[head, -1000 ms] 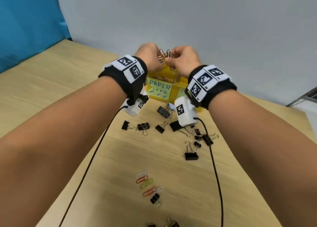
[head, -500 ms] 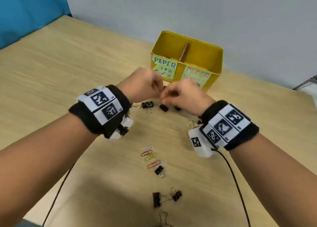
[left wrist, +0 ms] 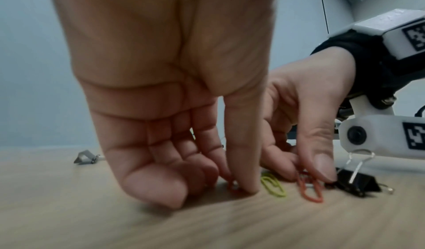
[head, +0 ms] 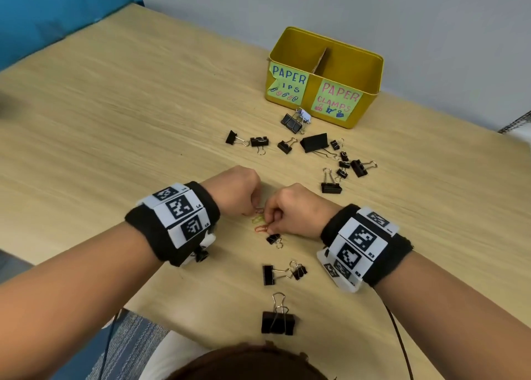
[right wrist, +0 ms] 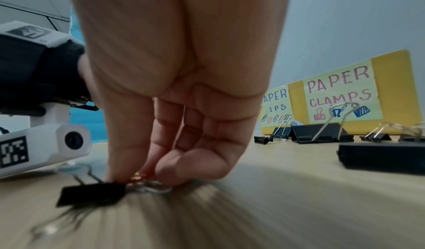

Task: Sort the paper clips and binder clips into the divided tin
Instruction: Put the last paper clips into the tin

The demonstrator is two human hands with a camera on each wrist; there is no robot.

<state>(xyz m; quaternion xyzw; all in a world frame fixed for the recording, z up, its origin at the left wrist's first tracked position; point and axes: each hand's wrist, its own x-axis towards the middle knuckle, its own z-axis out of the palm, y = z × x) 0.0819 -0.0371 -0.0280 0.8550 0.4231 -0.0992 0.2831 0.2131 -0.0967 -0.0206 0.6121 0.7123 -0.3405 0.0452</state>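
1. Paper clips: thin coated wire, judged very light, springy and flat on the desk (head: pixel 115 120). Hard to lift straight up, so a fingertip pinch at one loop end or a nail under the edge is judged best. Bending is a risk if they are squeezed hard.
2. Binder clips: stiff black steel bodies with wire handles, judged heavier and easy to take by body or handle.
3. Left hand (head: pixel 234 190): curled, thumb and forefinger tips pressed to the desk on an orange-red paper clip (left wrist: pixel 233 189). It looks pinched, not lifted.
4. Right hand (head: pixel 298 207): curled, thumb and forefinger pinching the upper end of a red paper clip (left wrist: pixel 309 189). The far end rests on the desk. In the right wrist view a silver clip (right wrist: pixel 149 188) lies under the same fingertips; whether it is also held cannot be told.
5. Yellow-green paper clip (left wrist: pixel 273 185): lies loose on the desk between the two hands, touched by neither.
6. Small binder clip (head: pixel 273 239): just beside the right thumb, touching or nearly so; not gripped.
7. Divided tin (head: pixel 370 72): well beyond the hands at the far desk edge. The left compartment is labelled for paper clips, the right for clamps.
8. Most binder clips are scattered between hands and tin; a few lie nearer the person.
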